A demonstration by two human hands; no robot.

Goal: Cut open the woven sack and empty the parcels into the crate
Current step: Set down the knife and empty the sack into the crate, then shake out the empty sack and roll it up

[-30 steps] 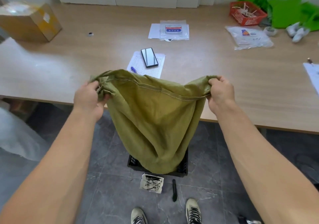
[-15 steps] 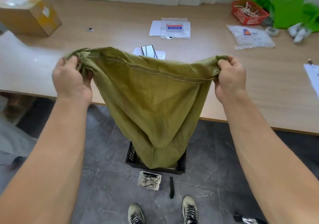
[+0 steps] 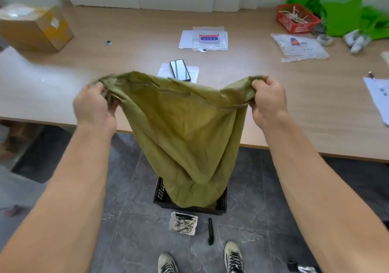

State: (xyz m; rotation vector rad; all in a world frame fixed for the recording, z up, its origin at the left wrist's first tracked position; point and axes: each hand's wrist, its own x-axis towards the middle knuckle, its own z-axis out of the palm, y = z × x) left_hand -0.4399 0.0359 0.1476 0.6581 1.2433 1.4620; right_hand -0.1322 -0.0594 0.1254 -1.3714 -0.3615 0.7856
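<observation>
Tipping the woven sack (image 3: pixel 185 129) over the crate (image 3: pixel 161 191), gripped in left hand (image 3: pixel 93 106) and right hand (image 3: pixel 268 102); probably needs shaking.

Woven sack (image 3: pixel 185 129): one counted. Black crate (image 3: pixel 161 192): one. Grips: two counted, left grip (image 3: pixel 94 106) and right grip (image 3: pixel 268 102). Shoes: two counted, left shoe (image 3: pixel 167 263) and right shoe (image 3: pixel 233 257). On bench (image 3: pixel 294 104), counted: one phone (image 3: pixel 180 70), one cardboard box (image 3: pixel 35 28), one red basket (image 3: pixel 299 25), one tape roll (image 3: pixel 325 39). Clear plastic bags: two, central plastic bag (image 3: pixel 210 38) and right-hand plastic bag (image 3: pixel 299 47). On floor: one black tool (image 3: pixel 210 230), one scribbled scrap (image 3: pixel 183 223).
</observation>
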